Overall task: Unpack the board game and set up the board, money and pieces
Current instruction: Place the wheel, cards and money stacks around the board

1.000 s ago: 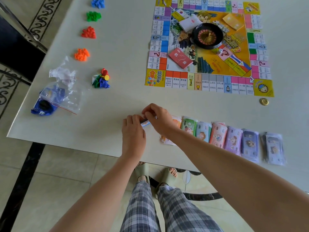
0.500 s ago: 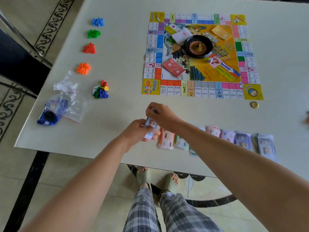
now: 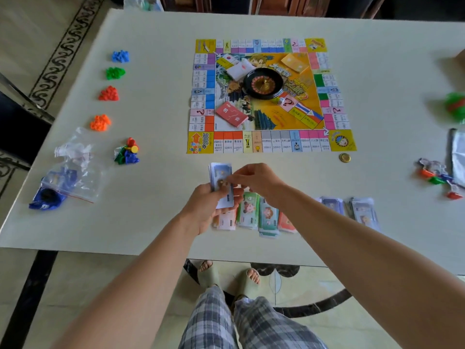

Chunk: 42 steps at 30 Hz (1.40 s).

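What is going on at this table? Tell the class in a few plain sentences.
A person is setting up a board game on a table. The left hand holds a stack of play-money notes while the right hand pinches the top note. More money stacks lie in a row along the near edge. The board is already open, with a roulette wheel and card decks on it. Sorted piles of coloured pieces line the left side.

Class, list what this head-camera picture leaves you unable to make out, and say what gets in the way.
Head view throughout.
- Middle money piles: covered by the right hand and forearm.
- The green thing: blurred, cut off by the right edge.
- Print on the board: too small to read.
- Value of the notes in the left hand: blurred, partly under fingers.
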### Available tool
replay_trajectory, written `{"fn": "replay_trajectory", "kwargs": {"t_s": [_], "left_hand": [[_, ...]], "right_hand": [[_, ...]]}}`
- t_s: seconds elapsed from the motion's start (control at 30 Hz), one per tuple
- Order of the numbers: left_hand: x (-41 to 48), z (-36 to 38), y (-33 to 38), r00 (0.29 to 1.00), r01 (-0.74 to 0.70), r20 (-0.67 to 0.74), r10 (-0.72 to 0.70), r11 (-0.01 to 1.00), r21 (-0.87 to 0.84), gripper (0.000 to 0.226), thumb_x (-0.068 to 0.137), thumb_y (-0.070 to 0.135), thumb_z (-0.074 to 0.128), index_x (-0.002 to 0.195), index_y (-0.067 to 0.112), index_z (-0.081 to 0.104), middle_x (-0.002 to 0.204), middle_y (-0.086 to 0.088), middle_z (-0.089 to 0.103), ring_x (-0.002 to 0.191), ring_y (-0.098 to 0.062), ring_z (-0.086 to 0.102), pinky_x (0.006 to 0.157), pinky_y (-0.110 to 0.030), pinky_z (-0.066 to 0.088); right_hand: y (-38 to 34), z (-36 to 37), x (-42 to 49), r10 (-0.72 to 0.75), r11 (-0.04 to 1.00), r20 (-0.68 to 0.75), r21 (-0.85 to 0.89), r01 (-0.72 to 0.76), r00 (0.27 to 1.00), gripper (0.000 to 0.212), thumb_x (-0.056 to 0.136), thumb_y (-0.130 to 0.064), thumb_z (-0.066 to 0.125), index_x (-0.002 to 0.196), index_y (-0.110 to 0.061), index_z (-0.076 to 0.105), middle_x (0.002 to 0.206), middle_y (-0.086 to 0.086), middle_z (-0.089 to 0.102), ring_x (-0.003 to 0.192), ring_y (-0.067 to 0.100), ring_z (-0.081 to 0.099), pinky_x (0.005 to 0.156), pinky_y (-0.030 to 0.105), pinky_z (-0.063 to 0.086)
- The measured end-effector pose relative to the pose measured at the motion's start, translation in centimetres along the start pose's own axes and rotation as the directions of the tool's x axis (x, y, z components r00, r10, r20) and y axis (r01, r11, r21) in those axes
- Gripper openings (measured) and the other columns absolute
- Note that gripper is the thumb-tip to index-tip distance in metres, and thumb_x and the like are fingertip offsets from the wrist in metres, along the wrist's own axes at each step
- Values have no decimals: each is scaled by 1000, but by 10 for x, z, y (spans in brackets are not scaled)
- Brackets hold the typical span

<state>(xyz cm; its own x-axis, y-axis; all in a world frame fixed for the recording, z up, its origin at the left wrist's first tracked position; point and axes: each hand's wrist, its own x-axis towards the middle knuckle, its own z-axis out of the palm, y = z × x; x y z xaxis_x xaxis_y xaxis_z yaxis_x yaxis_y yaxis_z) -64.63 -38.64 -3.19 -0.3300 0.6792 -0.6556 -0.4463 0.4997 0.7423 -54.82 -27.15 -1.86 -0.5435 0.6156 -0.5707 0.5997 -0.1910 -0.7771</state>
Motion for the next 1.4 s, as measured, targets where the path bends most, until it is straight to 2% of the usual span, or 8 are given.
{"fn": "replay_trajectory", "kwargs": {"t_s": [0.3, 0.47, 0.57, 0.77, 0.9, 0.97, 1.13, 1.4], "left_hand": [[23, 10, 9, 1000, 4, -8, -4, 998, 61, 8, 94, 7, 57, 97, 11, 63, 95, -14, 72, 79, -23, 71, 72, -35, 60], [40, 8, 21, 995, 78, 59, -76, 996, -36, 18, 99, 12, 46, 108, 7, 61, 95, -16, 72, 79, -25, 71, 78, -40, 57], [57, 2, 25, 997, 46, -71, -41, 996, 79, 21, 100, 13, 44, 104, 7, 63, 89, -11, 71, 73, -21, 69, 71, -38, 58], [84, -17, 34, 984, 19, -176, 1, 993, 113, 15, 101, 12, 43, 100, 14, 58, 89, -5, 68, 78, -20, 66, 72, -36, 55], [91, -23, 38, 993, 47, -114, -39, 996, 72, 25, 98, 12, 50, 121, 5, 59, 103, -16, 71, 89, -30, 70, 81, -46, 57], [93, -24, 40, 996, 49, -81, -43, 997, 63, 20, 97, 9, 51, 113, 11, 62, 95, -12, 73, 86, -28, 71, 83, -48, 56], [99, -23, 47, 999, 26, -34, -24, 999, 46, 8, 92, 12, 62, 97, 18, 64, 89, -8, 74, 80, -26, 72, 74, -40, 58], [118, -36, 74, 996, 18, -85, -23, 998, -52, 15, 91, 10, 61, 105, 11, 65, 92, -13, 73, 80, -28, 71, 65, -35, 60]], "right_hand": [[6, -10, 10, 24, 998, -68, 59, -20, 997, 18, 82, -25, 74, 86, -8, 72, 66, -4, 64, 50, 1, 50, 39, 6, 34], [2, -17, 30, 14, 999, -112, 53, -8, 994, 6, 85, -17, 71, 82, -12, 71, 69, -3, 64, 62, 8, 54, 55, 17, 41], [1, -27, 44, 37, 999, -190, 35, -31, 981, 7, 85, -14, 70, 88, -8, 71, 67, -1, 59, 59, 11, 46, 52, 21, 35], [23, -31, 74, 67, 962, -392, -218, -163, 918, 8, 81, -13, 73, 81, -14, 65, 84, 3, 64, 73, 15, 55, 53, 21, 39], [32, -23, 77, 29, 909, -497, -348, -230, 867, 31, 78, -20, 76, 97, -16, 52, 94, 2, 59, 79, 16, 55, 50, 18, 35], [25, -22, 76, -28, 904, -524, -377, -202, 851, 32, 84, -22, 71, 105, -13, 49, 93, -1, 51, 77, 13, 49, 50, 15, 28], [-13, -11, 80, -90, 990, -143, -118, 73, 986, 23, 87, -34, 67, 92, -12, 63, 76, -6, 57, 63, 6, 49, 57, 19, 37], [-46, -10, 125, -59, 993, -94, -103, 49, 994, 13, 87, -27, 69, 78, -17, 71, 64, -2, 59, 55, 9, 46, 53, 22, 35]]}}
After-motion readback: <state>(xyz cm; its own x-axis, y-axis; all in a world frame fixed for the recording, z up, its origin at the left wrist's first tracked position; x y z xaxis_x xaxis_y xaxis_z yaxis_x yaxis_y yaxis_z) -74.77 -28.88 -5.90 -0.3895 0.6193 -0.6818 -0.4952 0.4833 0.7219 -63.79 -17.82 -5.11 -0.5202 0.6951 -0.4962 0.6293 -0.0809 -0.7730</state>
